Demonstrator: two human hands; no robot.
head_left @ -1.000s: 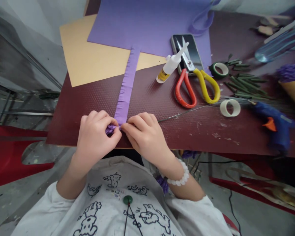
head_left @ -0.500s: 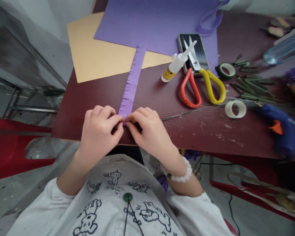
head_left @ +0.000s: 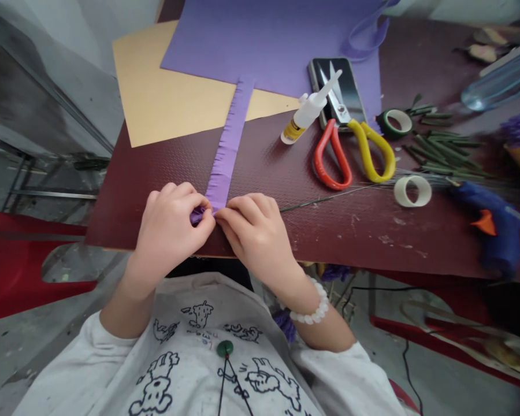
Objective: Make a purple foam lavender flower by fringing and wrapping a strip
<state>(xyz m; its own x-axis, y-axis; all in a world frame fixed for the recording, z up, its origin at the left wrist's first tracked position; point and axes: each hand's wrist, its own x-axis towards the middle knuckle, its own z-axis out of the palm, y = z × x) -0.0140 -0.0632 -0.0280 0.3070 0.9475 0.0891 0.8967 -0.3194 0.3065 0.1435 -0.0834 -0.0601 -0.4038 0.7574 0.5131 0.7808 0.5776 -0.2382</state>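
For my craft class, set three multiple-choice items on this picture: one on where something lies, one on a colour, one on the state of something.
1. Where does the glue bottle lie?
A. left of the scissors
B. beside the blue glue gun
C. on the tan sheet

2. What colours are the scissor handles?
A. both red
B. red and yellow
C. green and blue

3. What is the state of the near end of the purple fringed strip?
A. lying flat and untouched
B. cut off and set aside
C. rolled up and pinched between the left hand and right hand

Answers:
1 A, its nozzle points at the scissor blades to its right.
2 B, one loop is red, the other yellow.
3 C, a small purple roll shows between the fingertips.
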